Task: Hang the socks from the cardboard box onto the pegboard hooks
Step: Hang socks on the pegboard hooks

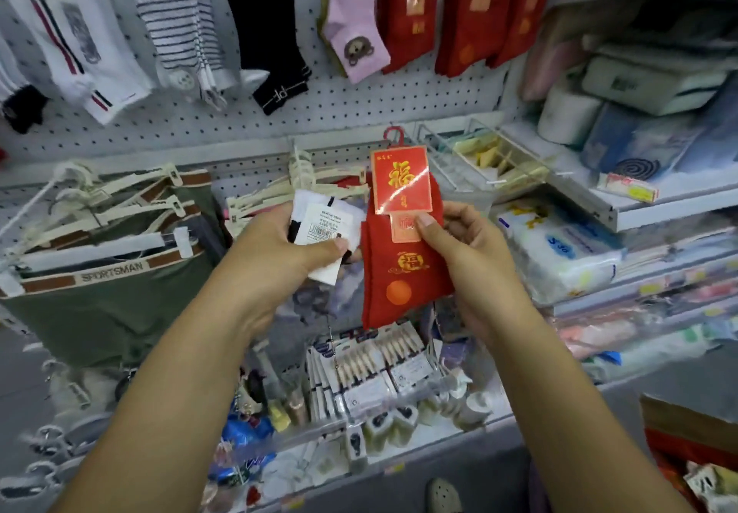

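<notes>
A shop's pegboard [359, 105] fills the wall ahead, with a row of hung red socks [463, 13] at its top right beside pink, black, striped and white pairs. Below that row, in mid-air and clear of the board, a person holds up one red pair [403, 273] upright. The right hand [467, 249] pinches it just under the gold card, thumb on the front and fingers behind. The left hand [279, 257] grips a white pair [323, 229] by its barcode label, thumb pressed across it.

The red pair looks next to go up, and its place is likely with the matching row above. Its plastic hook [393, 135] stands free at the top. The lift should keep that hook leading and facing the board so it slides onto a peg behind the pairs already there. The pinch sits low, so the card may tip; a higher hold would steady it. The pegs themselves are hidden behind stock.

Shelves [599, 209] of wrapped goods run along the right. Green underwear [100, 281] on hangers crowds the left, and small packets fill a tray below. The cardboard box [687, 424] shows at the lower right corner, red goods inside. A shoe [443, 494] rests on the grey floor.
</notes>
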